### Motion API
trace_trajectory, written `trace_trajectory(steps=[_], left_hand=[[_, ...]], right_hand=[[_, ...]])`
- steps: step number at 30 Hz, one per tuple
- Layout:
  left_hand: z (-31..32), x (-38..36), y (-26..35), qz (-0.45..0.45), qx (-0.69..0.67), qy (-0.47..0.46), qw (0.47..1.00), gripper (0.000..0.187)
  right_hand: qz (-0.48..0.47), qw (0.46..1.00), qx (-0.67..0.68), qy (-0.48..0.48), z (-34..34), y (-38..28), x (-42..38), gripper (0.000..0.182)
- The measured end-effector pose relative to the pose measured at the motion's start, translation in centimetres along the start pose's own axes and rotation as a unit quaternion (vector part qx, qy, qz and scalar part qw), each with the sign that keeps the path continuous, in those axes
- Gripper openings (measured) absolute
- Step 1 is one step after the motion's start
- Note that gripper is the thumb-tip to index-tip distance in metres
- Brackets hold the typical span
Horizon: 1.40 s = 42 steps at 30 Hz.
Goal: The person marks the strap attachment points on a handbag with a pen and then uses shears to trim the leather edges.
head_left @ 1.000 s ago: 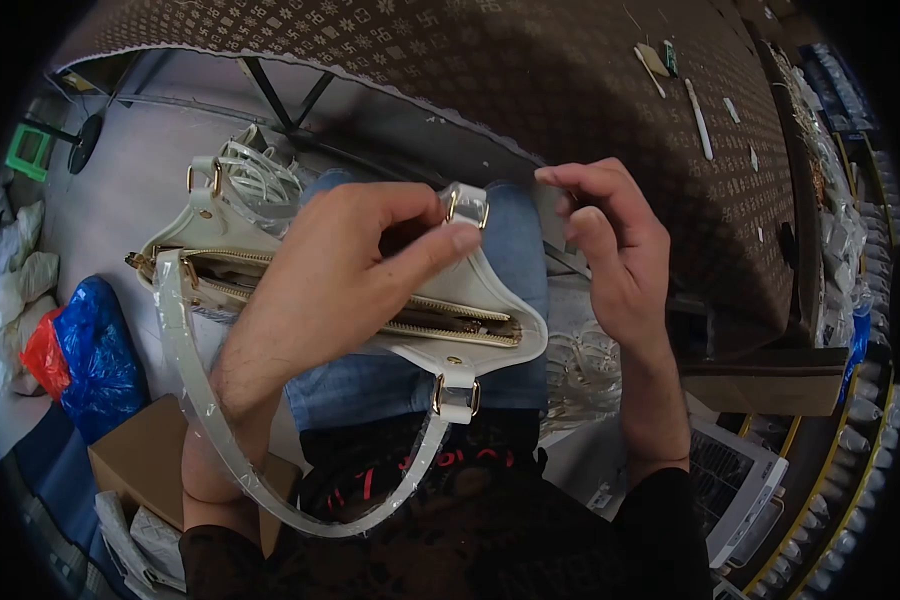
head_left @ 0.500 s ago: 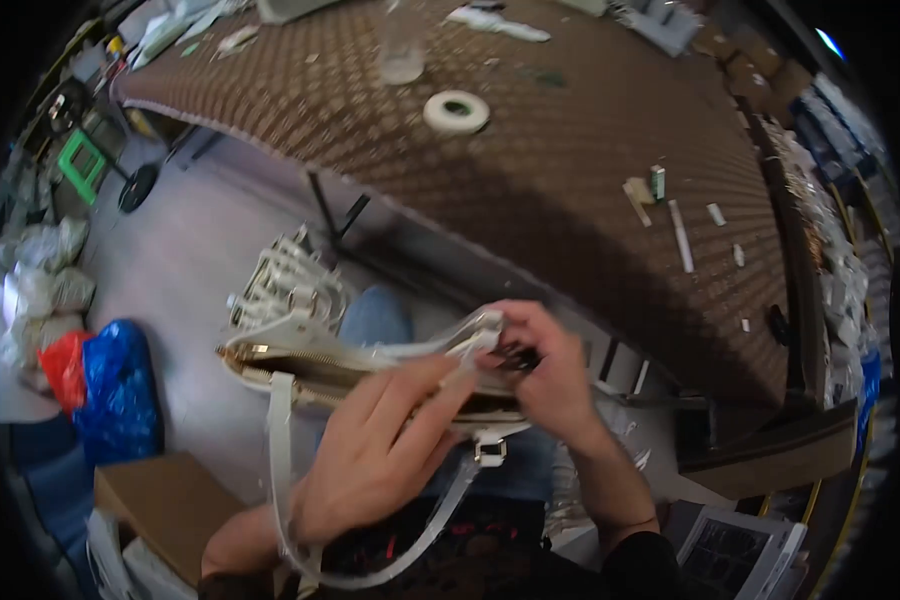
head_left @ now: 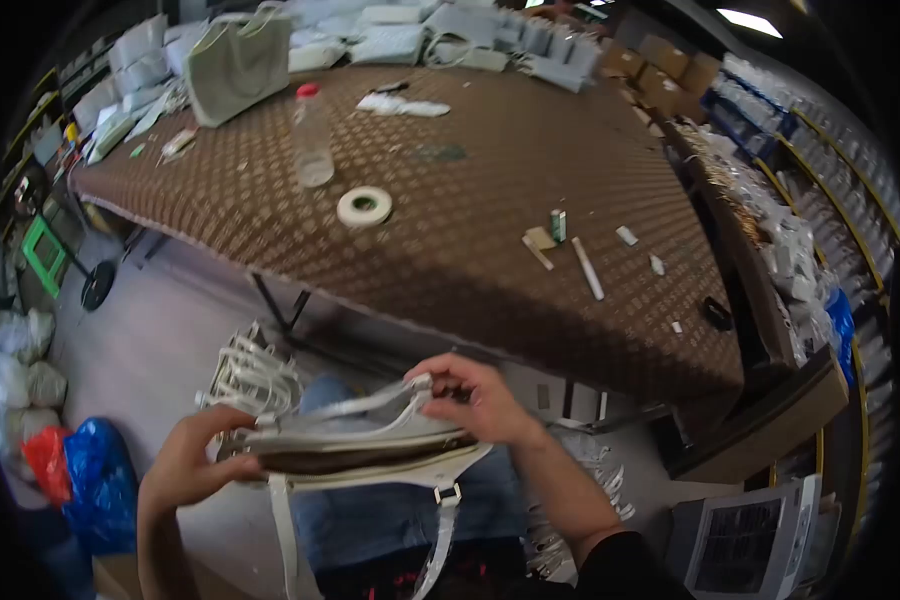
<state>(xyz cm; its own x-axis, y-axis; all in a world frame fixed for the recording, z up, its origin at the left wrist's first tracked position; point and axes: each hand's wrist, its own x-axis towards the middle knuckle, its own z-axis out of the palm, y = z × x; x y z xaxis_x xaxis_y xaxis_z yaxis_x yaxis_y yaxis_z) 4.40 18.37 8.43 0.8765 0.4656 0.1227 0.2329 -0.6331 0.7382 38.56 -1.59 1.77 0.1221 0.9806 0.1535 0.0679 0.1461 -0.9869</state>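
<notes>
A white handbag (head_left: 375,476) with a zip opening rests over my lap, its mouth parted and a dark interior showing. My left hand (head_left: 195,455) grips the bag's left end, thumb on the near side and fingers over the far side. At the right end, my right hand (head_left: 478,402) pinches the base of the far handle, where it joins the bag. The near handle (head_left: 446,530) hangs down toward me from a gold-coloured buckle (head_left: 448,493). A bundle of white straps (head_left: 253,375) lies beyond the bag, on the left.
Ahead stands a table with a brown patterned cover (head_left: 470,270). On it are a tape roll (head_left: 364,206), a clear bottle (head_left: 313,145), a white tote bag (head_left: 238,68) and small scraps. Blue (head_left: 100,485) and red bags lie left; a cardboard box (head_left: 765,430) sits right.
My left hand has gone from the bag's right part to its left end. My right hand stays at the handle base. The view has tilted up, showing more of the table.
</notes>
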Motion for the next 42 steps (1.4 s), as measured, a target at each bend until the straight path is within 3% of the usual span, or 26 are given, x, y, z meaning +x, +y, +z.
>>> trace_trajectory(steps=[1, 2, 3, 4, 5, 7, 9, 10, 13, 15, 20, 28, 32, 42], left_hand=[[0.4, 1.1, 0.3, -0.058, 0.013, -0.093, 0.994, 0.036], [2.1, 1.9, 0.9, -0.087, -0.011, -0.057, 0.995, 0.032], [2.0, 2.9, 2.2, -0.152, 0.013, -0.088, 0.984, 0.033], [2.3, 3.6, 2.1, -0.129, 0.005, -0.083, 0.988, 0.028], [2.6, 4.1, 3.0, -0.167, -0.036, -0.077, 0.982, 0.028], [4.2, 4.3, 2.2, -0.162, -0.088, -0.081, 0.979, 0.032], [4.9, 4.7, 3.2, -0.195, -0.104, -0.111, 0.969, 0.031], [5.4, 4.8, 3.3, -0.195, -0.118, -0.115, 0.967, 0.029], [5.6, 5.7, 3.7, -0.201, -0.110, -0.153, 0.961, 0.025], [5.6, 6.2, 3.4, -0.209, -0.086, -0.173, 0.959, 0.023], [5.8, 6.4, 1.9, -0.208, -0.273, -0.190, 0.920, 0.023], [5.4, 6.8, 1.1, -0.185, -0.267, -0.229, 0.918, 0.022], [5.8, 6.7, 1.6, -0.193, -0.298, -0.190, 0.915, 0.025], [5.9, 6.7, 1.3, -0.180, -0.279, -0.198, 0.922, 0.026]], right_hand=[[0.013, 1.000, 0.019, 0.005, -0.1, 0.3, -0.1, 0.039], [0.018, 1.000, 0.018, 0.018, 0.0, -0.7, -0.3, 0.041], [0.018, 0.999, -0.017, 0.039, -0.5, -0.5, -0.6, 0.043], [0.040, 0.996, -0.026, 0.073, -0.7, -0.6, -0.9, 0.045], [0.068, 0.990, -0.062, 0.108, -1.0, -1.1, -1.5, 0.051], [0.022, 0.960, -0.200, 0.193, -0.5, -2.8, -2.1, 0.055], [-0.045, 0.959, -0.211, 0.185, -0.5, -4.7, -2.5, 0.056], [-0.056, 0.957, -0.226, 0.175, -0.1, -5.8, -2.5, 0.047], [-0.047, 0.926, -0.349, 0.135, 4.2, -8.1, -1.3, 0.037], [-0.038, 0.930, -0.362, 0.056, 6.0, -7.9, -1.0, 0.037], [-0.037, 0.951, -0.277, 0.129, 8.3, -3.7, -0.3, 0.024], [-0.101, 0.929, -0.323, 0.151, 8.3, -1.5, 0.2, 0.026], [-0.142, 0.914, -0.349, 0.151, 8.1, -0.8, 0.6, 0.025], [-0.148, 0.912, -0.349, 0.156, 7.9, -0.5, 0.7, 0.024]])
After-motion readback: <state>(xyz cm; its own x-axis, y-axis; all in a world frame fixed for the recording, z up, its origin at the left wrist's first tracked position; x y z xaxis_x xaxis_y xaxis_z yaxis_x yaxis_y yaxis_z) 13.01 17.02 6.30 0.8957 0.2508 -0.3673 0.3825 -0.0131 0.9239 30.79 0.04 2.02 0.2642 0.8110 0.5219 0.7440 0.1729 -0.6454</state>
